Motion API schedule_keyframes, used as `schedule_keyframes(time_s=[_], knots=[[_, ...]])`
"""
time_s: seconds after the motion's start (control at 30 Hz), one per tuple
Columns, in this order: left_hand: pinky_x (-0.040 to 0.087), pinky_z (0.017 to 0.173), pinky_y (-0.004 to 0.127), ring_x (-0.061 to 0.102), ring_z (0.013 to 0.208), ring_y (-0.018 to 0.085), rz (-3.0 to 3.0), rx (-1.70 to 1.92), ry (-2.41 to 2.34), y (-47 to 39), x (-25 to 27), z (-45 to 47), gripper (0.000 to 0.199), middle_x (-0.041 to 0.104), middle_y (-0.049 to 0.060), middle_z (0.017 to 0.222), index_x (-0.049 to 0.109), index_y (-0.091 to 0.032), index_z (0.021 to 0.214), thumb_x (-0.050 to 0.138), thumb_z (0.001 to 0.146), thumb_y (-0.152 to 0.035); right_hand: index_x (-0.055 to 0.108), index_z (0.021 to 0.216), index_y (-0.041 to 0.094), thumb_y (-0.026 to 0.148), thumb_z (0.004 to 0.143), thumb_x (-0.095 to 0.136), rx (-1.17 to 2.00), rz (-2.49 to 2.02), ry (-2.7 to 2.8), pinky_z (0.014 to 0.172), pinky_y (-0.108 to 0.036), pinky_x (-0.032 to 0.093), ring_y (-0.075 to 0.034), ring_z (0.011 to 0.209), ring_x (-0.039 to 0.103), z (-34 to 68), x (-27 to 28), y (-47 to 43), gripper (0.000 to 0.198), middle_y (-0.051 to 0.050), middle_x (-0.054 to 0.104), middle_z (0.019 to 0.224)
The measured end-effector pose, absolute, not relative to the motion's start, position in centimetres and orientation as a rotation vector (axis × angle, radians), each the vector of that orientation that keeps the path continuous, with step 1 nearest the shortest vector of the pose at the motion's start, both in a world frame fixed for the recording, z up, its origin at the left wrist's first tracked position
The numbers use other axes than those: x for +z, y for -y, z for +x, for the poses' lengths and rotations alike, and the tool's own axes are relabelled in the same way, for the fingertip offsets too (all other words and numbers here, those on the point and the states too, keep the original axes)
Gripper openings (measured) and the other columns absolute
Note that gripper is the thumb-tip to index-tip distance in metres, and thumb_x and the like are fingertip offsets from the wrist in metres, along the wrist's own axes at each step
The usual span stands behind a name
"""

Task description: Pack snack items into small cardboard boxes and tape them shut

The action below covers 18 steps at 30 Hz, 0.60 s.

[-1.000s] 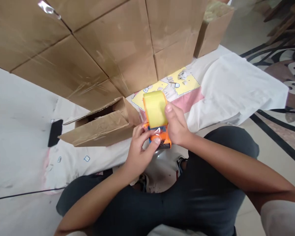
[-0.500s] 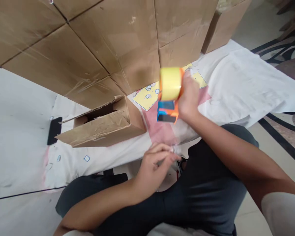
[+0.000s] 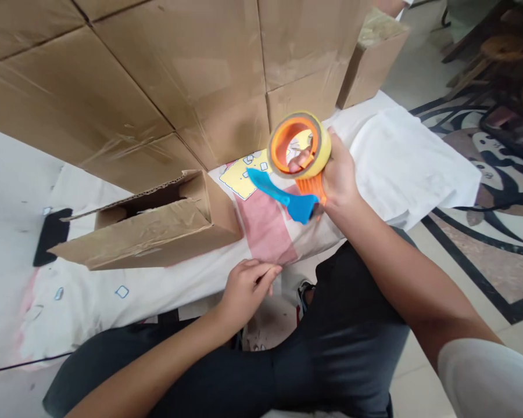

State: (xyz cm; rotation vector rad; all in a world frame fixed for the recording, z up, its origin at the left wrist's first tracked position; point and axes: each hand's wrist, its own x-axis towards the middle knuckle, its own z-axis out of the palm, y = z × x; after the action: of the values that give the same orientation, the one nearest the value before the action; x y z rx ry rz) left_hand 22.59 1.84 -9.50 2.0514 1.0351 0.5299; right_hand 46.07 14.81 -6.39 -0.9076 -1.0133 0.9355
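My right hand [image 3: 339,168] is closed round the orange frame of a tape dispenser [image 3: 303,208], its fingers partly hidden behind the roll. The dispenser has a wide blue part pointing left and a yellowish tape roll [image 3: 325,154] on an orange hub. It hangs above the cloth, in front of the stacked cartons. Lower down, my left hand [image 3: 246,290] is held at the cloth's front edge with thumb and fingertips pinched together; whatever is between them, if anything, is hidden. Left of the dispenser, an open cardboard box [image 3: 157,232] stands on the cloth with its top flaps raised.
Taped cardboard cartons [image 3: 178,75] form a wall at the back. One separate carton [image 3: 372,61] stands at the far right. A patterned cloth [image 3: 265,232] covers the surface. A black flat object [image 3: 52,235] lies left of the open box, and a wooden stool [image 3: 501,49] stands far right.
My right hand has turned the dispenser, so the roll's ring side and the blue part now show. The clear crumpled bit at my left fingertips is no longer visible. The view has shifted right.
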Motion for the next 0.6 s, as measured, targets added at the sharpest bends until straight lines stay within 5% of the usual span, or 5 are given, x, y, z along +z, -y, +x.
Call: schedule_keyframes(time_s=[0.13, 0.3, 0.6], knots=[[0.033, 0.059, 0.031, 0.058, 0.059, 0.013, 2.647, 0.679, -1.01, -3.0, -9.2, 21.3, 0.023, 0.072, -0.002, 0.065, 0.075, -0.021, 0.091, 0.055, 0.101, -0.026, 0.054, 0.065, 0.022, 0.075, 0.097, 0.026, 1.298, -0.851, 1.09, 0.059, -0.033, 0.053, -0.014, 0.047, 0.052, 46.0, -5.5, -12.3, 0.067, 0.005, 0.041, 0.046], [0.03, 0.059, 0.034, 0.052, 0.06, 0.015, 2.992, 0.71, -0.968, -3.4, -8.0, 20.4, 0.023, 0.065, -0.003, 0.058, 0.073, -0.021, 0.084, 0.056, 0.1, -0.022, 0.047, 0.055, 0.023, 0.08, 0.093, 0.022, 1.592, -0.818, 1.115, 0.062, -0.033, 0.052, -0.015, 0.046, 0.051, 45.3, -5.5, -10.0, 0.073, 0.004, 0.037, 0.039], [0.028, 0.059, 0.034, 0.048, 0.058, 0.016, 3.133, 0.737, -0.965, -3.9, -7.1, 19.3, 0.021, 0.052, -0.003, 0.05, 0.069, -0.021, 0.082, 0.057, 0.099, -0.022, 0.046, 0.045, 0.024, 0.082, 0.092, 0.013, 1.861, -0.754, 1.163, 0.068, -0.034, 0.053, -0.014, 0.044, 0.049, 44.7, -5.5, -9.4, 0.082, -0.002, 0.048, 0.039]])
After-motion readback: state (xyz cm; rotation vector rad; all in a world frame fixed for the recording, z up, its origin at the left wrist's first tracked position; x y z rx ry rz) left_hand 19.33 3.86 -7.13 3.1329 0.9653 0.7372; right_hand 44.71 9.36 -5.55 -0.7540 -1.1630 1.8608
